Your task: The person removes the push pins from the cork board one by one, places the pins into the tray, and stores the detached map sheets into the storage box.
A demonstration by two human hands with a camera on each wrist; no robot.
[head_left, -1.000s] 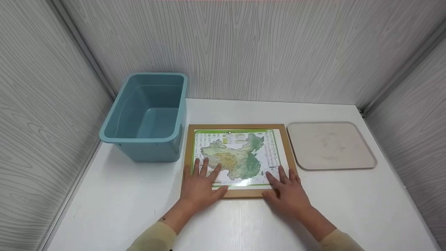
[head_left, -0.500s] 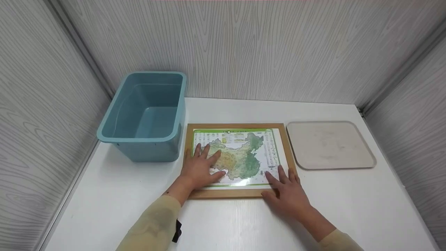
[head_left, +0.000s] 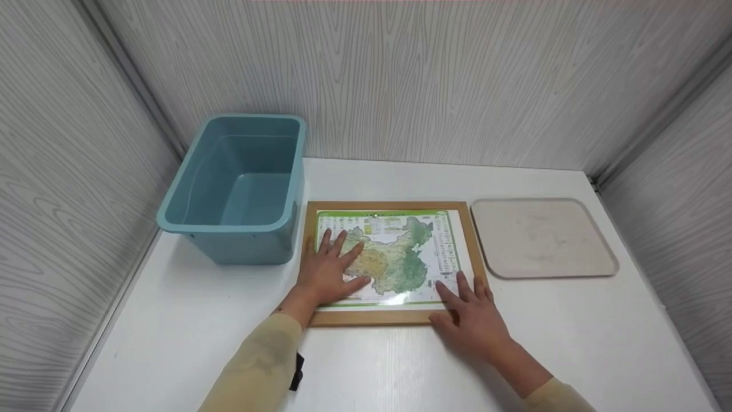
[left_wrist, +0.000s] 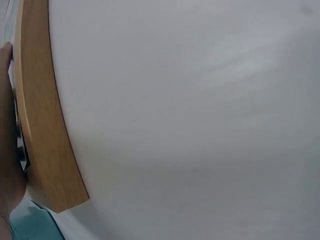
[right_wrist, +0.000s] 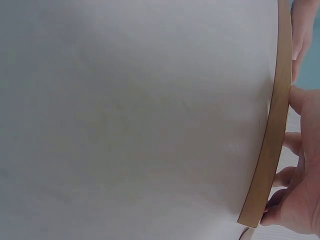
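The left hand (head_left: 329, 274) lies flat on the map puzzle (head_left: 392, 260), its grip released: fingers straight and spread over the left part of the printed map, thumb pointing toward the middle, the wrist crossing the near left corner of the wooden frame. The left wrist view shows only a sliver of that hand (left_wrist: 7, 165) against the frame's edge (left_wrist: 42, 130) and bare counter beside it. The right hand (head_left: 472, 317) is also released, fingers straight and a little spread; its fingertips press on the near right corner of the puzzle, where the map meets the frame, while the palm rests on the counter (head_left: 189, 332) just in front. In the right wrist view the fingers (right_wrist: 300, 175) touch the frame's thin edge (right_wrist: 272, 135).

The puzzle lies flat in the middle of the white counter, long side toward the person, its green and tan map inside a light wooden border. Just to its left stands an open teal plastic bin (head_left: 237, 189), near the puzzle's far left corner. Just to its right lies a flat beige tray (head_left: 540, 237) with rounded corners, close beside the frame but apart from it. Pale sleeves cover both forearms. Grey wood-grain panels wall in the counter at the back and on both sides
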